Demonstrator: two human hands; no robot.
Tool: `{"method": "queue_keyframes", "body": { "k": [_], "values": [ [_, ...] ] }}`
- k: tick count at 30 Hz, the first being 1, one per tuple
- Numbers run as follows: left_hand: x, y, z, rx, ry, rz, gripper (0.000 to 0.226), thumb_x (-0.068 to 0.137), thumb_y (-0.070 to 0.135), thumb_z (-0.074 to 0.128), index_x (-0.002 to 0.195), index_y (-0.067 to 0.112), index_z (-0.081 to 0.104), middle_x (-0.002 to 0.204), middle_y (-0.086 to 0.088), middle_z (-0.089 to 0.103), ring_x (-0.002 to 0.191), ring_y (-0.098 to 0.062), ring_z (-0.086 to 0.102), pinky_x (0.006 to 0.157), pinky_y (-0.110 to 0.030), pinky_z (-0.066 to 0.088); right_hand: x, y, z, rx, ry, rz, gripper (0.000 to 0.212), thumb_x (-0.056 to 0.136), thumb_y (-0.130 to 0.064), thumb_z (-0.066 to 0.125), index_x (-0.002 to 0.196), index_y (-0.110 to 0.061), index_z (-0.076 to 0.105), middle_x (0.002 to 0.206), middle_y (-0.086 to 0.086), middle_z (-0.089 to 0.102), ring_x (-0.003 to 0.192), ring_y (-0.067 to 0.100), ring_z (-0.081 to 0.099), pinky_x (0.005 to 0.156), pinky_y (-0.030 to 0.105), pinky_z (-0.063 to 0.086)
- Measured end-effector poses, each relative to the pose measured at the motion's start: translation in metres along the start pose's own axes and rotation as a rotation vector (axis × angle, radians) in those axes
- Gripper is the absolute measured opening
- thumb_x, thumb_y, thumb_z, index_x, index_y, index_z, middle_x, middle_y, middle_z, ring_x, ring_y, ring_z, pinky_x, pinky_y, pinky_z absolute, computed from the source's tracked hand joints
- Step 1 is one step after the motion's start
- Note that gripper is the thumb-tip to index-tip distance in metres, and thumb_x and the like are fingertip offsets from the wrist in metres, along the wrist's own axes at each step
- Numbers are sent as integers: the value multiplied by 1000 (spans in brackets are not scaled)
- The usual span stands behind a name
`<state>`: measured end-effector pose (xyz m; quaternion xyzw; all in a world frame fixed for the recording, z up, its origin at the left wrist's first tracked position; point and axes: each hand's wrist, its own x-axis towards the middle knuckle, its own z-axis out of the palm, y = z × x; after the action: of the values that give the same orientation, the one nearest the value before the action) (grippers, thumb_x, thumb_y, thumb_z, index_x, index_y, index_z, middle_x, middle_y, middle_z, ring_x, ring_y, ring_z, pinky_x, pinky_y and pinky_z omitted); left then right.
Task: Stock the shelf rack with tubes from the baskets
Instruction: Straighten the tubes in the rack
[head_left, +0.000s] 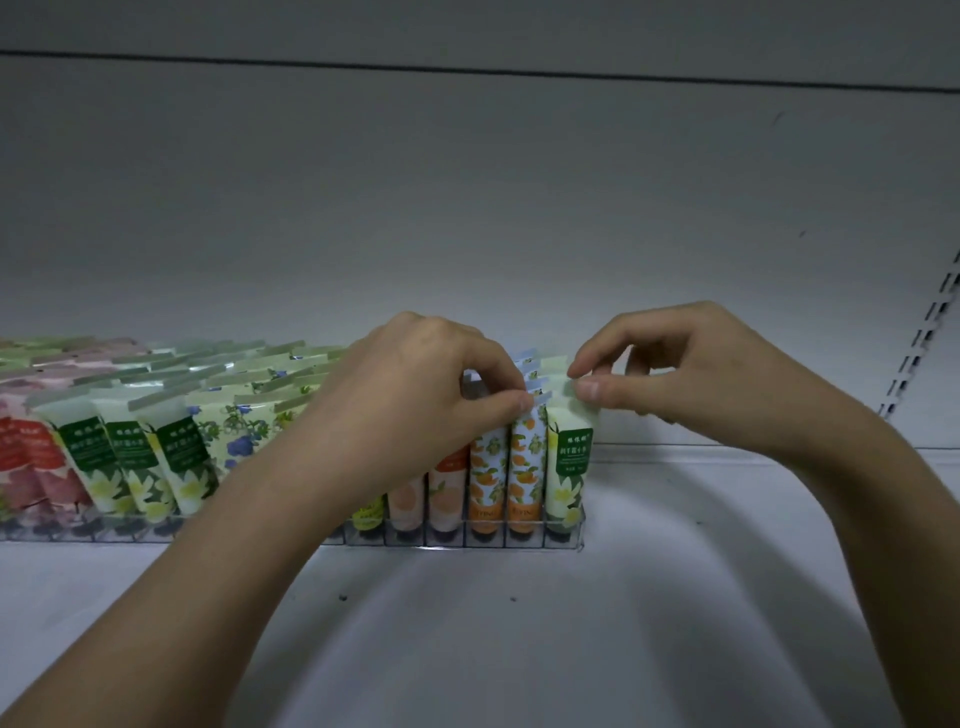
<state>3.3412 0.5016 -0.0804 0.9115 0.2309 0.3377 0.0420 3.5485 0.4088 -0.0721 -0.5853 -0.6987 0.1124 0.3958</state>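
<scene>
A clear acrylic rack stands on the white shelf, packed with upright tubes. My left hand pinches the top edge of an orange-fruit tube in the second slot from the right. My right hand pinches the top of a green-label white-flower tube in the rightmost slot. Peach tubes and another orange-fruit tube stand just left of these. No basket is in view.
More rows fill the rack to the left: green-label tubes, blue-flower tubes, red and pink tubes. The white shelf surface spreads in front. A slotted upright rail runs up the right side.
</scene>
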Motion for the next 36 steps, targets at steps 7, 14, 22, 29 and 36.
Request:
{"method": "queue_keyframes", "body": {
  "k": [7, 14, 22, 29, 36],
  "values": [
    [1, 0, 2, 37, -1, 18, 25, 81, 49, 55, 84, 34, 74, 72, 27, 54, 75, -4, 54, 71, -36, 50, 1, 7, 5, 100, -89, 80, 8, 82, -15, 75, 81, -22, 77, 64, -7, 69, 52, 10, 59, 51, 21, 50],
    [0, -3, 3, 25, 24, 33, 26, 80, 52, 54, 85, 36, 74, 69, 29, 50, 76, -3, 50, 70, -37, 49, 3, 8, 5, 89, -81, 66, 8, 80, -18, 75, 82, -25, 77, 70, -4, 72, 56, 11, 62, 54, 24, 53],
    [-3, -22, -32, 6, 157, -64, 15, 88, 44, 62, 87, 35, 74, 71, 25, 59, 74, 3, 56, 62, -24, 42, 3, -9, 3, 179, 210, -28, 12, 91, -13, 63, 87, -13, 74, 73, 5, 69, 53, 12, 54, 47, 22, 45],
    [-9, -40, -52, -36, 64, -137, 12, 84, 45, 65, 82, 37, 74, 78, 19, 68, 76, 1, 58, 64, -25, 47, 56, -68, 19, -144, -67, -107, 5, 86, -29, 71, 85, -25, 74, 75, -8, 71, 61, 6, 64, 52, 18, 52],
    [-10, -53, -53, 30, -79, -116, 3, 79, 37, 74, 79, 35, 76, 71, 49, 52, 75, 15, 54, 61, -3, 38, 90, -63, 37, -362, -310, -57, 4, 83, -22, 74, 81, -26, 75, 75, -13, 72, 59, -1, 63, 51, 14, 47]
  ]
}}
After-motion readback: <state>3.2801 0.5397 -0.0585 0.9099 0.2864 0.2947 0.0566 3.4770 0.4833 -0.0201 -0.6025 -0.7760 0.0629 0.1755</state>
